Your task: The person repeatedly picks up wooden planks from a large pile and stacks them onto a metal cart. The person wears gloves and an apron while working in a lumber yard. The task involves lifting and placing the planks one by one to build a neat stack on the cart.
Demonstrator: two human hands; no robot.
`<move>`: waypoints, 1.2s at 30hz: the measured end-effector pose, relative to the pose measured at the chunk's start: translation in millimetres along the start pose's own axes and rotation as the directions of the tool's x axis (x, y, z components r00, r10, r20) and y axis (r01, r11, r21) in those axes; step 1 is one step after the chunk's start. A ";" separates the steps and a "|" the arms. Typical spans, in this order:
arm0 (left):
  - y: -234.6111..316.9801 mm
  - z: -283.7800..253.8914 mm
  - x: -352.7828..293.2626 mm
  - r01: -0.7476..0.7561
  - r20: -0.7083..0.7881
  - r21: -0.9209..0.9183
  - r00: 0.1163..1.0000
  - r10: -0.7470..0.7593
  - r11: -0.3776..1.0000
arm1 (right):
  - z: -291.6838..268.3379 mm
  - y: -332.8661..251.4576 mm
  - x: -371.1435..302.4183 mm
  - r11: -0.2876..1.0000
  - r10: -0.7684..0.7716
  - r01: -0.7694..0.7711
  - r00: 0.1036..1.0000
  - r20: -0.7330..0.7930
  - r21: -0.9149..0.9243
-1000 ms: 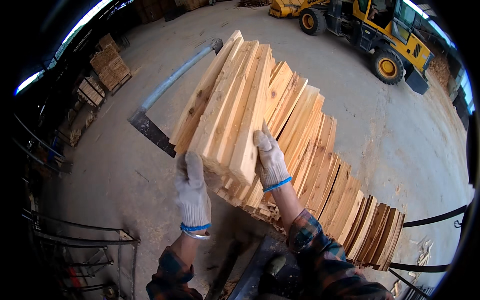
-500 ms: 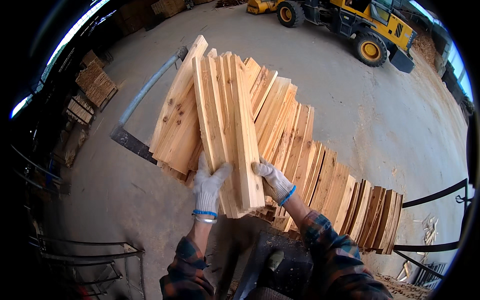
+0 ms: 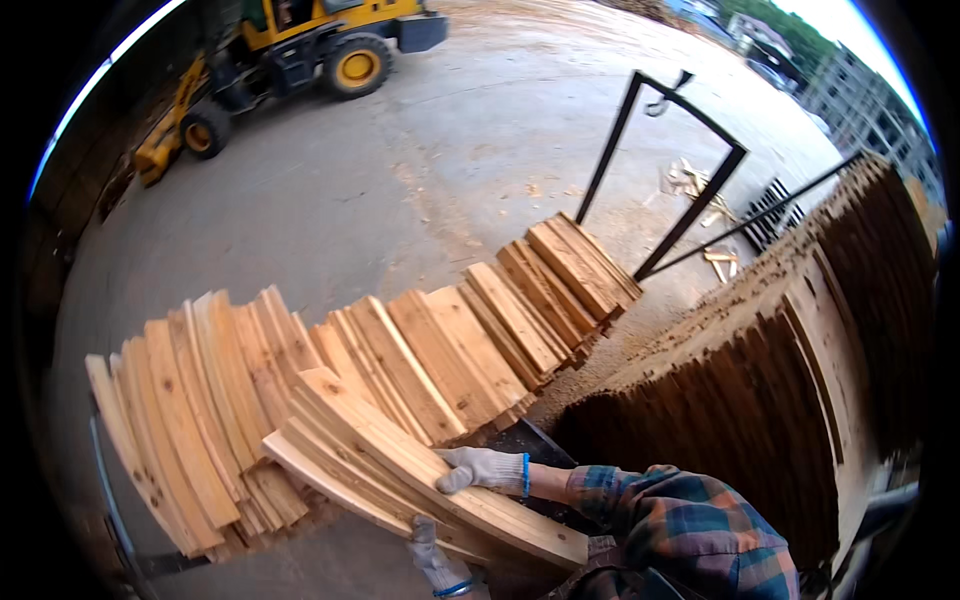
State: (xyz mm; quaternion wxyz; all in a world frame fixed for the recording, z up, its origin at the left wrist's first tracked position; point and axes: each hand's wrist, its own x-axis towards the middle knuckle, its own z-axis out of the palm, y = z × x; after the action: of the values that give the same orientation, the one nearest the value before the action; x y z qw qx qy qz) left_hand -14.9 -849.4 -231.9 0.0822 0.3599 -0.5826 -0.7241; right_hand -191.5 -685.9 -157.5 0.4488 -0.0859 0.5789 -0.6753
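Note:
Both my gloved hands hold a bundle of several light wooden boards (image 3: pixel 400 458), slanting across the lower middle of the view. My right hand (image 3: pixel 484 470), in a pale glove with a blue cuff, lies over the bundle's upper long side with its thumb on the boards. My left hand (image 3: pixel 436 560) grips the lower long side near the bottom edge; its fingers underneath are partly hidden. Just behind the bundle runs a long row of similar boards (image 3: pixel 425 350), packed side by side, those at the left end leaning.
A tall stack of boards (image 3: pixel 720 410) stands at the right. A black metal frame (image 3: pixel 690 190) rises behind the row's right end, with wood scraps (image 3: pixel 690 180) beyond it. A yellow wheel loader (image 3: pixel 300 45) is parked at the far left, and a bluish metal bar (image 3: pixel 108 480) edges the row.
The view has turned right, bringing the tall stack into sight. The bundle, which lay over the row's left part, is now nearer my body and slanting, still in both hands.

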 end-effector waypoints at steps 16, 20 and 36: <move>116.7 544.6 -325.9 0.002 0.959 0.249 -0.142 -0.246 0.968 | -170.9 -32.9 -603.4 0.476 -0.439 0.848 -0.002 -0.898 -0.234; 81.3 658.6 -464.3 -0.068 0.878 0.301 -0.370 -0.304 0.951 | -225.4 22.7 -716.1 0.180 -0.148 0.962 -0.180 -0.972 -0.206; 11.4 758.0 -489.6 -0.828 0.930 -0.012 -0.214 -0.298 0.560 | -199.0 76.6 -854.6 0.941 0.313 0.301 -0.607 -0.730 0.153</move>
State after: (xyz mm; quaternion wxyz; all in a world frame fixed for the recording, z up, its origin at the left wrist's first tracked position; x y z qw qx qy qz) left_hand -129.8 5.4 33.8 -0.3298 -0.4763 -0.7235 -0.3753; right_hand 218.6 63.0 58.9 -0.3159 0.6512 0.5240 -0.4490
